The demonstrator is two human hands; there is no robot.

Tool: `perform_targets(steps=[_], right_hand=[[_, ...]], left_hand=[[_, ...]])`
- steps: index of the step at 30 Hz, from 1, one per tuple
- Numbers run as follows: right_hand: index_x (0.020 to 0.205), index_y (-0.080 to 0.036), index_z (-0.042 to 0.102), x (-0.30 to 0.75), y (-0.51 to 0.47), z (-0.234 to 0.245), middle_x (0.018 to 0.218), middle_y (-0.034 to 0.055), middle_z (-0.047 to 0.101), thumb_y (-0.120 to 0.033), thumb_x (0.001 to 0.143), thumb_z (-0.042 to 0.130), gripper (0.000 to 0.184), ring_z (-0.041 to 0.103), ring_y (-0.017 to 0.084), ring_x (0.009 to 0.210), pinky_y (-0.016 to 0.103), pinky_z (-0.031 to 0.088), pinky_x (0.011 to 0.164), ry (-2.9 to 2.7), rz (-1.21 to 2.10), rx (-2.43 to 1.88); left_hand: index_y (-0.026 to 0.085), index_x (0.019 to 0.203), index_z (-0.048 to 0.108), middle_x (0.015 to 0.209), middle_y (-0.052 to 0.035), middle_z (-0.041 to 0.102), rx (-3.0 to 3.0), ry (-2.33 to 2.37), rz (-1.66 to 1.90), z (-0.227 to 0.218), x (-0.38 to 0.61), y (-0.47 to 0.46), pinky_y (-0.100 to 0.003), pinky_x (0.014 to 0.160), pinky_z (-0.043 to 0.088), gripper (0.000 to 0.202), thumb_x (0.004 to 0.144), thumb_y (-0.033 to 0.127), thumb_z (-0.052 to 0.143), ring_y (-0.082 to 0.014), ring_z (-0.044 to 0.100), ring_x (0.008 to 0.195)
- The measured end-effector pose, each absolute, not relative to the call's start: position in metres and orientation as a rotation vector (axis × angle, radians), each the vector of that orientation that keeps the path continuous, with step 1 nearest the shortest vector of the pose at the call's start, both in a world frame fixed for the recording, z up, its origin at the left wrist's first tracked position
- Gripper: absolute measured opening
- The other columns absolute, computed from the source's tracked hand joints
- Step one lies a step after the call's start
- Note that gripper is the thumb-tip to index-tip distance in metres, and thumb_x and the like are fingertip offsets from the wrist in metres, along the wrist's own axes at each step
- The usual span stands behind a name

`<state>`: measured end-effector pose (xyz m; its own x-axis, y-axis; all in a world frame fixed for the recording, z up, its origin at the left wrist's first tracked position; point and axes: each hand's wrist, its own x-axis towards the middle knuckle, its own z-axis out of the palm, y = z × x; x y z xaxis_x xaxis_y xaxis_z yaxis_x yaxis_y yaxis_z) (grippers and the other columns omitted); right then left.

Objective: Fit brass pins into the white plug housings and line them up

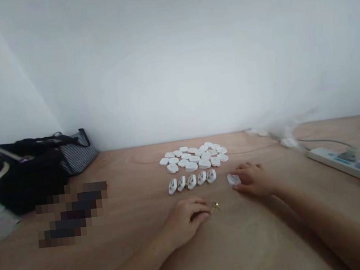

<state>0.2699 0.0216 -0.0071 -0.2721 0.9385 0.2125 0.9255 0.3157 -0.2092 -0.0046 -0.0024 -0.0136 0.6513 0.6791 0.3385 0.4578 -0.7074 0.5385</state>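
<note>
My left hand (pixel 187 220) rests low on the wooden table with thumb and fingers pinched together. At its fingertips is a small brass-coloured metal piece (pixel 215 208) with thin prongs, perhaps plug pins. To the right, my right hand (pixel 252 179) has its thumb and fingers around the edges of a white plastic plug shell (pixel 234 180), which is on the table. Between and beyond my hands, several similar white shells (pixel 191 182) are lined up tilted on edge, with brass bits showing by some. Behind that row lies a cluster of white shells (pixel 194 159).
A white power strip (pixel 345 165) with a cable lies at the right. Crumpled clear plastic (pixel 283 135) is near the wall. Black bags (pixel 27 171) stand at the left, and a pixelated dark object (pixel 76 213) lies before them. The wall (pixel 186 66) borders the table's back.
</note>
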Motion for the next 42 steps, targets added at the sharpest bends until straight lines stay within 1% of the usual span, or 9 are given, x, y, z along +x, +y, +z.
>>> perform_targets(steps=[4, 6, 9, 12, 16, 21, 28, 35, 42], right_hand=[[0.111, -0.028, 0.062, 0.263, 0.016, -0.007, 0.103, 0.0087, 0.062, -0.041, 0.076, 0.058, 0.037, 0.051, 0.029, 0.099, 0.045, 0.033, 0.082, -2.322, 0.136, -1.624], [0.114, -0.028, 0.06, 0.257, 0.014, -0.009, 0.105, 0.0078, 0.061, -0.043, 0.075, 0.059, 0.042, 0.051, 0.03, 0.101, 0.045, 0.033, 0.083, -2.351, 0.201, -1.562], [0.117, -0.03, 0.057, 0.248, 0.012, -0.013, 0.108, 0.0074, 0.059, -0.05, 0.071, 0.062, 0.05, 0.05, 0.029, 0.102, 0.045, 0.033, 0.084, -2.384, 0.27, -1.461], [0.111, -0.03, 0.061, 0.238, 0.009, -0.019, 0.105, 0.0071, 0.06, -0.053, 0.071, 0.063, 0.046, 0.051, 0.028, 0.1, 0.045, 0.033, 0.084, -2.339, 0.285, -1.466], [0.1, -0.027, 0.063, 0.223, 0.004, -0.02, 0.1, 0.0047, 0.063, -0.053, 0.071, 0.064, 0.039, 0.052, 0.027, 0.097, 0.043, 0.032, 0.082, -2.256, 0.278, -1.451], [0.097, -0.026, 0.061, 0.207, -0.005, -0.016, 0.1, 0.0026, 0.064, -0.052, 0.07, 0.065, 0.038, 0.052, 0.025, 0.096, 0.04, 0.03, 0.082, -2.183, 0.283, -1.323], [0.093, -0.026, 0.063, 0.195, -0.013, -0.012, 0.093, 0.0035, 0.065, -0.051, 0.066, 0.068, 0.038, 0.052, 0.025, 0.092, 0.038, 0.029, 0.079, -2.212, 0.274, -1.205], [0.089, -0.025, 0.064, 0.191, -0.012, -0.016, 0.087, 0.003, 0.065, -0.052, 0.059, 0.073, 0.042, 0.053, 0.024, 0.088, 0.038, 0.027, 0.08, -2.132, 0.221, -1.181], [0.087, -0.024, 0.064, 0.189, -0.014, -0.015, 0.085, 0.0021, 0.066, -0.051, 0.058, 0.074, 0.041, 0.053, 0.024, 0.087, 0.038, 0.026, 0.079, -2.133, 0.204, -1.128]], left_hand=[[0.02, 0.093, 0.072, 0.098, -0.0065, 0.07, 2.437, 0.916, 0.765, -0.015, -0.007, 0.0, -0.029, 0.08, 0.049, 0.019, 0.079, 0.015, 0.06, -0.0197, 0.065, 0.088], [0.021, 0.095, 0.072, 0.099, -0.0062, 0.07, 2.441, 0.919, 0.764, -0.016, -0.008, 0.0, -0.03, 0.081, 0.049, 0.02, 0.079, 0.016, 0.06, -0.02, 0.065, 0.089], [0.022, 0.088, 0.073, 0.097, -0.0058, 0.07, 2.455, 0.916, 0.759, -0.019, -0.009, 0.002, -0.029, 0.079, 0.049, 0.017, 0.08, 0.018, 0.06, -0.0198, 0.065, 0.088], [0.02, 0.082, 0.072, 0.094, -0.0061, 0.069, 2.462, 0.91, 0.793, -0.02, -0.009, 0.002, -0.028, 0.077, 0.049, 0.013, 0.08, 0.017, 0.06, -0.0192, 0.064, 0.085], [0.017, 0.076, 0.067, 0.08, -0.0045, 0.067, 2.477, 0.934, 0.874, -0.017, -0.008, 0.001, -0.028, 0.074, 0.046, 0.011, 0.081, 0.015, 0.057, -0.0186, 0.06, 0.079], [0.017, 0.08, 0.063, 0.074, -0.0018, 0.064, 2.394, 1.05, 0.982, -0.014, -0.009, 0.001, -0.024, 0.062, 0.045, 0.008, 0.082, 0.015, 0.055, -0.0148, 0.058, 0.067], [0.018, 0.089, 0.066, 0.084, -0.0035, 0.069, 2.247, 0.984, 1.129, -0.014, -0.009, 0.0, -0.026, 0.071, 0.05, 0.013, 0.082, 0.015, 0.056, -0.0167, 0.064, 0.077], [0.017, 0.082, 0.069, 0.077, -0.0025, 0.071, 2.18, 0.958, 1.112, -0.011, -0.005, -0.006, -0.024, 0.066, 0.05, 0.009, 0.079, 0.016, 0.061, -0.016, 0.065, 0.07], [0.016, 0.077, 0.069, 0.073, -0.0029, 0.07, 2.195, 0.996, 1.15, -0.014, -0.002, -0.006, -0.023, 0.062, 0.049, 0.005, 0.078, 0.017, 0.064, -0.0156, 0.064, 0.067]])
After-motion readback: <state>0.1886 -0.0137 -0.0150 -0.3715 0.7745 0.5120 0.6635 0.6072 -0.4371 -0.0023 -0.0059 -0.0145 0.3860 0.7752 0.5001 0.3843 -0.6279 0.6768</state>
